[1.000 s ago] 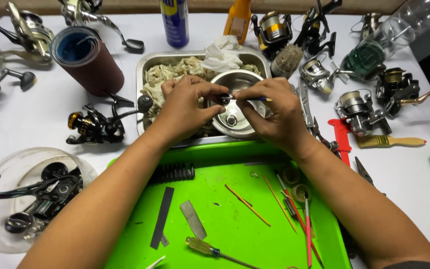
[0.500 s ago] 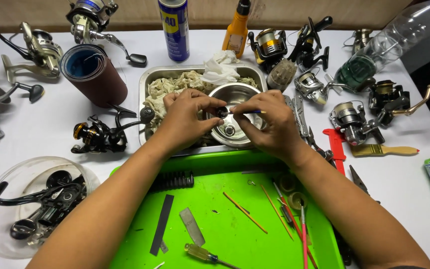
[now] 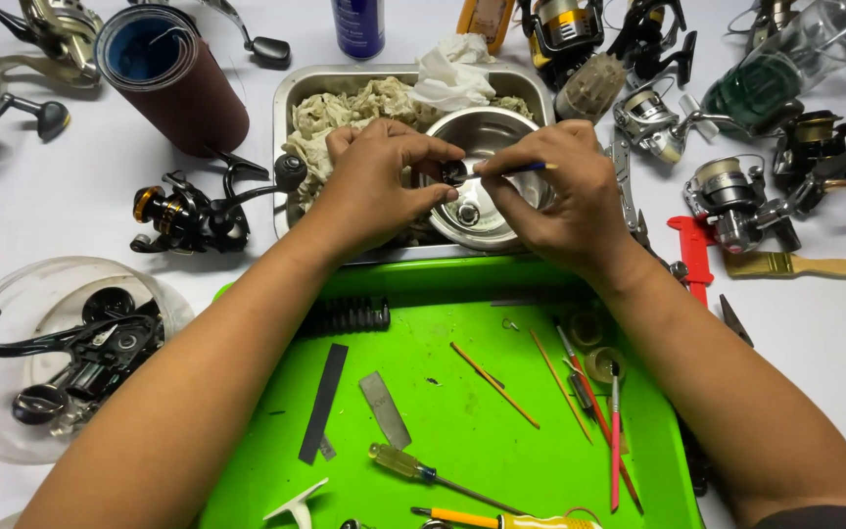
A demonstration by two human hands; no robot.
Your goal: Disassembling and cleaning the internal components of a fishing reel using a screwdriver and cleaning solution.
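My left hand (image 3: 376, 186) pinches a small dark round reel part (image 3: 454, 173) over a small steel bowl (image 3: 501, 132). My right hand (image 3: 558, 191) grips a thin blue-handled tool (image 3: 526, 168) whose tip touches that part. The bowl sits in a steel tray (image 3: 286, 108) beside crumpled beige rags (image 3: 350, 110) and a white tissue (image 3: 454, 71). A small metal piece (image 3: 468, 214) lies in the bowl below the hands.
A green tray (image 3: 443, 411) near me holds screwdrivers, thin sticks, brushes and metal strips. Several fishing reels (image 3: 188, 216) lie around on the white table. A brown sandpaper roll (image 3: 173, 73), a clear bowl of parts (image 3: 51, 353), a red caliper (image 3: 692, 255) and a paintbrush (image 3: 800, 264) are nearby.
Both hands have come together over the steel bowl. The left now pinches the small dark part and the right brings the blue tool's tip to it.
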